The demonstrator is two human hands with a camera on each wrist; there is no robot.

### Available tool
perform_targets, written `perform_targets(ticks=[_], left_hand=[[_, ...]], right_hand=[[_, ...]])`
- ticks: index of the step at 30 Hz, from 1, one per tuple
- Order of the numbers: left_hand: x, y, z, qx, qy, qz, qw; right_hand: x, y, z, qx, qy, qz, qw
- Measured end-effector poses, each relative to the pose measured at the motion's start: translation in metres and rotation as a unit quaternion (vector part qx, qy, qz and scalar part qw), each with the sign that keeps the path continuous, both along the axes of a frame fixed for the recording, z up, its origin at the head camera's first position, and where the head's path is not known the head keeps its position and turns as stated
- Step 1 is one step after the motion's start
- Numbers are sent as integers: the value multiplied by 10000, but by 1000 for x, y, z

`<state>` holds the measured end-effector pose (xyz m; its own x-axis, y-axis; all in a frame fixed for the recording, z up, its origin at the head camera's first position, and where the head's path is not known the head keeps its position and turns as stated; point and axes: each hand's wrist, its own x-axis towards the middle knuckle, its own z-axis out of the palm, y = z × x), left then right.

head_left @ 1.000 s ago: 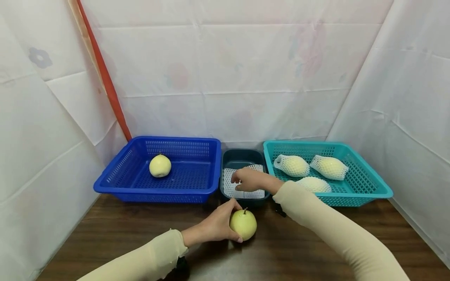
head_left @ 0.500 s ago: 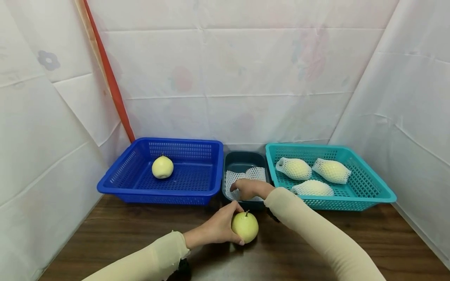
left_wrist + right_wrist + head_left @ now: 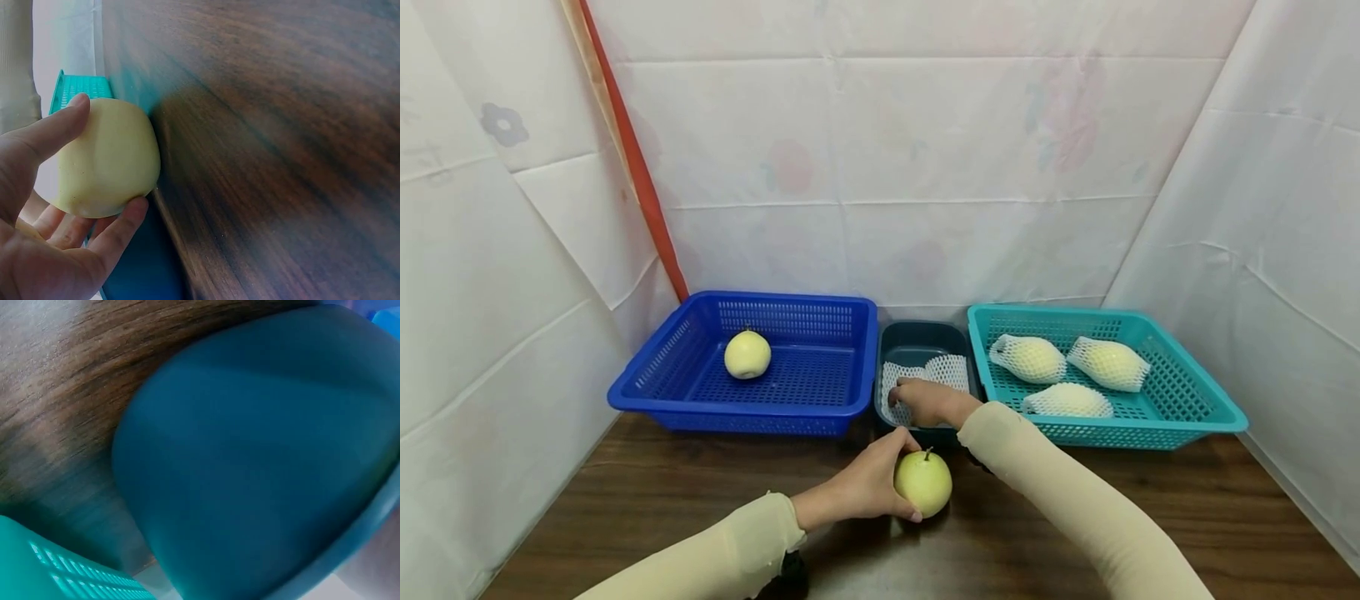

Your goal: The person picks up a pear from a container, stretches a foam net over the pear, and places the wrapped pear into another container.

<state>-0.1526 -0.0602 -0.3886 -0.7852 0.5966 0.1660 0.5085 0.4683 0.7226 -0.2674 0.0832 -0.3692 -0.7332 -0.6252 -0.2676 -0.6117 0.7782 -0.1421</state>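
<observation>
In front of the small dark tray (image 3: 917,340), the person's left hand (image 3: 868,479) holds a pear (image 3: 923,485) between thumb and fingers. The right hand (image 3: 928,402) dips its bent fingers toward foam nets (image 3: 952,370) in the tray, its grip impossible to tell. Left of the tray, a blue basket (image 3: 812,379) holds another pear (image 3: 747,355); right of it, a green basket (image 3: 1180,404) holds three netted pears (image 3: 1030,360).

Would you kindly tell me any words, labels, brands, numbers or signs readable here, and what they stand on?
There are none: no lettering shows on the blue basket, turquoise basket, dark bin or the pear in the left hand. The white cloth bears only printed shapes, like a grey flower.
</observation>
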Motion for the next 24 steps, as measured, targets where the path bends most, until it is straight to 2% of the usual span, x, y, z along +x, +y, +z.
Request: perform_targets(ticks=[7,12,15,18,21,24], left_hand=[[1,0,-1,6,-42,4,10000],[2,0,-2,35,-95,-20,9999],[1,0,-2,60,-95,-48,9999],[1,-1,-2,70,-89,-53,9999],[1,-2,0,58,-96,-60,9999],[-1,-2,1,29,-48,-52,10000]], right_hand=[[2,5,4,-283,-134,106,9995],[3,9,8,-616,384,371,9967],[4,12,12,-968,854,394,9909],[5,13,21,-1396,1101,270,9837],[4,16,31,-1896,1167,33,9749],[2,19,40,-2491,1114,-304,9616]])
